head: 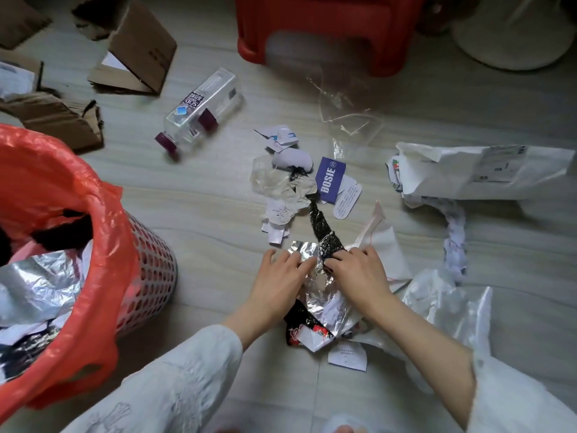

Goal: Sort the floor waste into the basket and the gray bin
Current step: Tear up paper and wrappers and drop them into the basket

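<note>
From my remote seat I see both hands low on the floor, near the middle of the view. My left hand (pixel 281 270) lies with fingers spread and fairly straight, pressing on the crumpled silver foil wrapper (pixel 307 256). My right hand (pixel 356 270) has its fingers curled around the near end of a twisted black plastic strip (pixel 323 228), which runs away from me toward a heap of torn paper and clear film (pixel 281 189). Just right of that heap lies a blue tag (pixel 330 179) printed BOSIE, with a white label beside it. The basket (pixel 150 270), pink and perforated, lined with an orange-red bag (pixel 56 182), stands at the near left and already holds foil and paper scraps. I cannot tell where the gray bin is. Farther left, a clear plastic bottle (pixel 199 110) with a purple cap lies on its side, and beyond it are torn cardboard pieces (pixel 137 48). A white mailer bag (pixel 474 170) lies at the right, a red stool (pixel 327 29) stands at the far side, and a red and black wrapper (pixel 301 326) lies under my wrists.
</note>
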`<state>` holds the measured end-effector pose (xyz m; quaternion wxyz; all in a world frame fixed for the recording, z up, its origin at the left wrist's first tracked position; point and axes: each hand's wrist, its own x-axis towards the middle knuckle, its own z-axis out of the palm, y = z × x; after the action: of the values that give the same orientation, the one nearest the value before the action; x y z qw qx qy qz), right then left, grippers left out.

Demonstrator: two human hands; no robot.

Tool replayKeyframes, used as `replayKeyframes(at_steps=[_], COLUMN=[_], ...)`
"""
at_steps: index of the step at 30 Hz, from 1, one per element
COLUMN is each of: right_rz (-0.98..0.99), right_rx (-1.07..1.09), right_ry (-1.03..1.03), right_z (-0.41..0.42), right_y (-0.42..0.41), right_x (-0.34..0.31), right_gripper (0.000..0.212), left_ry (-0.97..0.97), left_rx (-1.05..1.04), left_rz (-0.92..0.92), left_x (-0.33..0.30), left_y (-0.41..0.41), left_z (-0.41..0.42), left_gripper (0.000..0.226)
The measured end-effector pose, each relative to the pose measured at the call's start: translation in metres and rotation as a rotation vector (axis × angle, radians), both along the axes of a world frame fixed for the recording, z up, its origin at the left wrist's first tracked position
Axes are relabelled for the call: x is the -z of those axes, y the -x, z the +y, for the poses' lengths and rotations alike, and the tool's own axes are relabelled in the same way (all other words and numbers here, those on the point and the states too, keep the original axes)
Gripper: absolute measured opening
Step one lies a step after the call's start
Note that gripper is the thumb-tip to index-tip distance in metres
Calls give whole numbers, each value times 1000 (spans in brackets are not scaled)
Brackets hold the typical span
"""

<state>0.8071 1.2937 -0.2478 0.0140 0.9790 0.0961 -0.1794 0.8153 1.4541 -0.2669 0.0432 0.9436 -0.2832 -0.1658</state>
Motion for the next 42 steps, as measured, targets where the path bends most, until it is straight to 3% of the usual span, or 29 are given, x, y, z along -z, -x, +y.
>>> replayKeyframes(at_steps=[6, 11, 14, 19, 24, 32, 39, 42], right_rz=[-91, -214, -227, -227, -215, -242, -199, -235], right_rx=[115, 299, 397, 513, 559, 569, 603, 545], right_ry=[-137, -336, -422, -517, -602, -731, -1061, -1108], right_z=[-9, -21, -21, -18, -7, 15, 63, 90], right_y=[7, 4, -1, -7, -11, -13, -19, -18], right_x=[-3, -17, -32, -47, -80, -171, -269, -304], right_gripper=[14, 28, 24, 26, 27, 28, 18, 19], left_ry=[73, 133, 194, 292, 352, 478, 647, 657], left_rx=[-85, -91, -162, -362, -441, -496, -576, -630], left_rz=[-7, -15, -7, 50, 34, -134, -316, -394], left_x=[-4, -7, -13, -33, -78, -166, -247, -274], left_y=[10, 7, 5, 7, -3, -3, 11, 20], left_z=[3, 7, 10, 22, 35, 54, 90, 118], left_gripper=[46, 25, 13, 28, 29, 31, 30, 30])
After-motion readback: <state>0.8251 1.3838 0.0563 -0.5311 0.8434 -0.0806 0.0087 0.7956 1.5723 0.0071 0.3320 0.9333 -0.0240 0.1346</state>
